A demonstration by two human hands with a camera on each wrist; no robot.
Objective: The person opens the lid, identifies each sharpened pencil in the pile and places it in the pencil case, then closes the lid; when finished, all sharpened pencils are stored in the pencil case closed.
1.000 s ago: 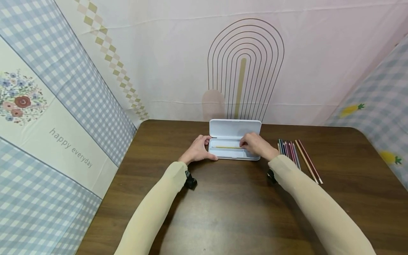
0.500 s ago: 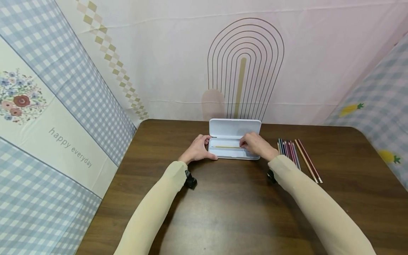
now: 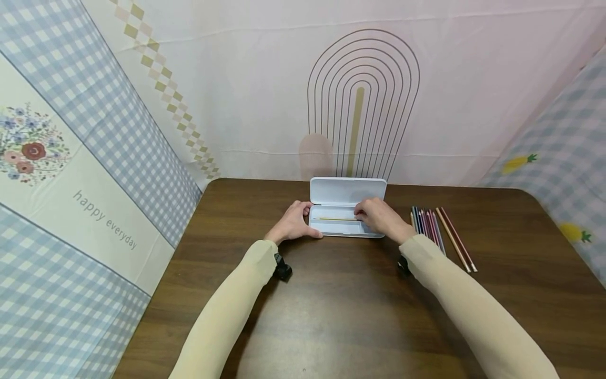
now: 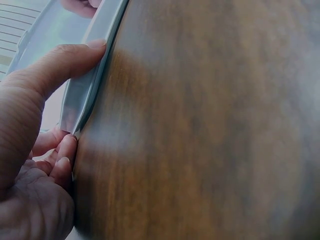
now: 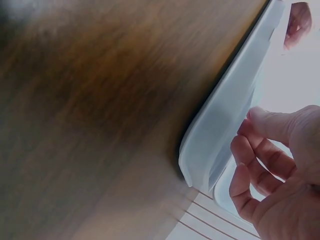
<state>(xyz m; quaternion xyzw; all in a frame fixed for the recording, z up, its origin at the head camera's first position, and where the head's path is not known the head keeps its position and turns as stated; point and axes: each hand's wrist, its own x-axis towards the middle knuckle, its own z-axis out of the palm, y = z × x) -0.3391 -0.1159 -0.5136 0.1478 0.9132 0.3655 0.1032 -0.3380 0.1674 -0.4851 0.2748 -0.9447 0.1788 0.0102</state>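
A light-coloured pencil case (image 3: 338,229) stands at the far edge of the table, its lid (image 3: 347,191) raised toward the wall. Inside, a thin yellow pencil (image 3: 331,218) lies lengthwise in the back compartment. My left hand (image 3: 293,221) grips the case's left end; in the left wrist view the thumb (image 4: 75,60) lies over the front rim and the other fingers are curled against the end. My right hand (image 3: 381,217) reaches into the right part of the case, thumb and fingertips pinching at the pencil's right end. In the right wrist view the pencil is hidden behind those fingers (image 5: 250,125).
Right of the case, several coloured pencils (image 3: 428,223) lie side by side on the brown wooden table (image 3: 331,310), partly behind the right forearm. Two longer pencils (image 3: 456,238) lie just beyond them. A patterned cloth (image 3: 260,95) hangs behind the table's far edge.
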